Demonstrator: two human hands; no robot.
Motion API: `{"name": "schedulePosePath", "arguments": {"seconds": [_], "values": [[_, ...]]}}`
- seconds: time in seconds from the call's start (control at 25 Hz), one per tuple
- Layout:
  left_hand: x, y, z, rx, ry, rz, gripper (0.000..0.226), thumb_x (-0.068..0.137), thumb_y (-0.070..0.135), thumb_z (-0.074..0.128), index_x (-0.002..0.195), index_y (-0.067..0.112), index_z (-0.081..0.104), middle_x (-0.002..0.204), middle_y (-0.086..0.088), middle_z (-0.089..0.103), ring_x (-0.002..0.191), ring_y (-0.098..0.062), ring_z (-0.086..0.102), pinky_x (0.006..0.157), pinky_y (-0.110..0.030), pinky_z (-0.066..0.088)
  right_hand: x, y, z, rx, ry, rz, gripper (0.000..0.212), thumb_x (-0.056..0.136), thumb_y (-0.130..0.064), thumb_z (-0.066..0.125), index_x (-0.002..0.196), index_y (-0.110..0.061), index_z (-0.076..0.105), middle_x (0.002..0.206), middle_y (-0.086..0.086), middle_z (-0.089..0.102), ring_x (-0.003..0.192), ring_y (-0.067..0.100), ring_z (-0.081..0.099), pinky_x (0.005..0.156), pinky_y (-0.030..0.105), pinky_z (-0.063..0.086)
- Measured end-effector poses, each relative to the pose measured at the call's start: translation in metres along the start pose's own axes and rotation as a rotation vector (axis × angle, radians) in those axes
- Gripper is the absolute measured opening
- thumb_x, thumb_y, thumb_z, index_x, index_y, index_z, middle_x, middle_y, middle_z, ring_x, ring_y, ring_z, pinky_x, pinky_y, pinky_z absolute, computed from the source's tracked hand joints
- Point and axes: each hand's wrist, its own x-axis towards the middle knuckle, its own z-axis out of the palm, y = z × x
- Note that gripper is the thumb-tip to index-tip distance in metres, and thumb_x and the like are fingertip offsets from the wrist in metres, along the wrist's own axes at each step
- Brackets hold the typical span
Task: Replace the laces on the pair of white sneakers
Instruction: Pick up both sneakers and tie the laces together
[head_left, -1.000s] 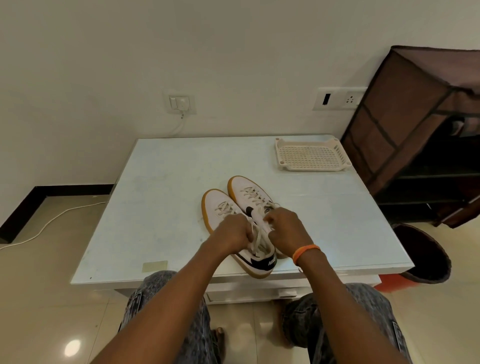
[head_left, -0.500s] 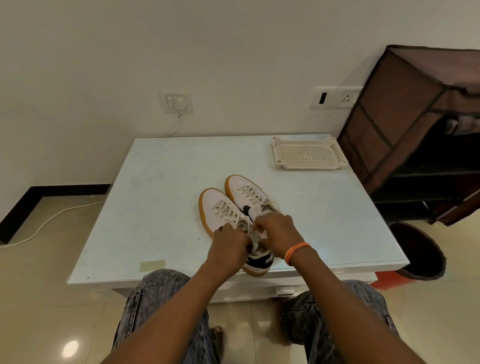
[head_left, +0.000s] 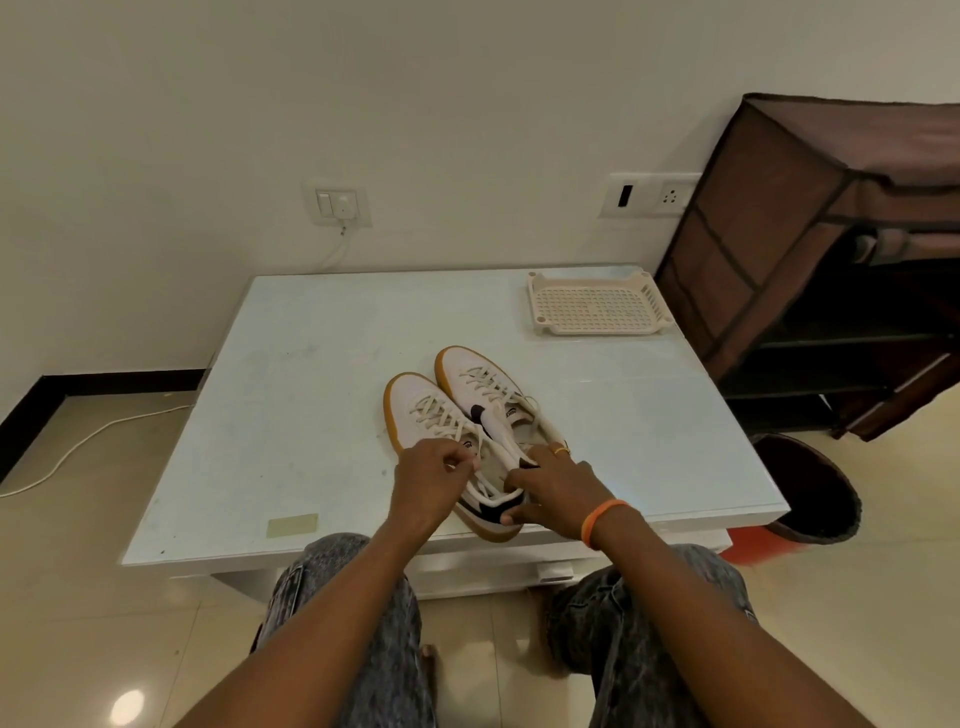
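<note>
Pale glass-topped table: gum-soled white sneakers both laced; left hand pinches lace end, right hand grips heel collar; unlacing barely begun.

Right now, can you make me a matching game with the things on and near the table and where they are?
Things:
1. cream plastic slotted tray
2. orange rubber wristband
3. pair of white gum-soled sneakers
4. dark round bin

Places:
A. middle of the white table
B. floor, right of the table
C. far right table corner
D. right wrist

Pairs: 1-C, 2-D, 3-A, 4-B
</note>
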Motion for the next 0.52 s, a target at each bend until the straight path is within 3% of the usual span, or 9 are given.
{"name": "schedulePosePath", "arguments": {"seconds": [0.08,0.16,0.24,0.36,0.44,0.52], "values": [[-0.008,-0.003,-0.004,-0.153,0.130,-0.151,0.008,0.088,0.024,0.067,0.090,0.017,0.069,0.085,0.009,0.067,0.079,-0.006,0.061,0.063,-0.015,0.042,0.003,-0.002,-0.005,-0.056,-0.040,-0.029,0.051,0.080,-0.059,0.066,0.122,-0.032,0.057,0.129,0.007,0.044,0.123,0.032,0.038,0.096,0.047,0.040],[-0.009,-0.001,0.005,-0.200,0.085,-0.332,0.024,0.091,0.026,0.064,0.108,0.010,0.061,0.097,0.002,0.063,0.087,-0.014,0.057,0.066,-0.020,0.042,0.005,-0.005,-0.008,-0.046,-0.028,-0.030,0.051,0.076,-0.058,0.071,0.119,-0.033,0.061,0.121,0.006,0.048,0.115,0.031,0.043,0.090,0.043,0.044],[-0.003,-0.001,0.018,-0.162,0.033,-0.401,0.034,0.091,0.027,0.063,0.117,0.007,0.060,0.109,-0.003,0.063,0.095,-0.018,0.058,0.073,-0.026,0.045,0.006,-0.005,-0.010,0.014,-0.006,-0.026,0.049,0.071,-0.057,0.076,0.113,-0.034,0.066,0.108,0.002,0.051,0.105,0.026,0.048,0.079,0.035,0.046],[0.019,-0.003,0.024,-0.177,0.075,-0.473,0.020,0.085,0.028,0.068,0.100,0.015,0.064,0.103,-0.009,0.065,0.087,-0.021,0.062,0.065,-0.030,0.049,0.018,0.005,-0.014,0.075,0.048,-0.050,0.041,0.068,-0.059,0.078,0.098,-0.031,0.073,0.094,-0.004,0.050,0.086,0.017,0.047,0.065,0.027,0.037],[0.039,-0.007,0.018,-0.251,0.069,-0.503,0.017,0.080,0.028,0.074,0.076,0.019,0.060,0.089,-0.011,0.067,0.081,-0.028,0.066,0.067,-0.041,0.057,0.027,0.010,-0.018,0.092,0.098,-0.049,0.041,0.070,-0.059,0.075,0.098,-0.029,0.073,0.099,-0.003,0.053,0.086,0.015,0.044,0.065,0.026,0.034],[0.065,-0.008,0.012,-0.309,0.013,-0.523,0.025,0.071,0.027,0.083,0.075,0.019,0.060,0.085,-0.007,0.067,0.082,-0.030,0.068,0.075,-0.049,0.059,0.040,0.016,-0.028,0.110,0.131,-0.026,0.041,0.073,-0.057,0.073,0.103,-0.028,0.073,0.107,0.000,0.054,0.094,0.018,0.047,0.068,0.026,0.034]]}}
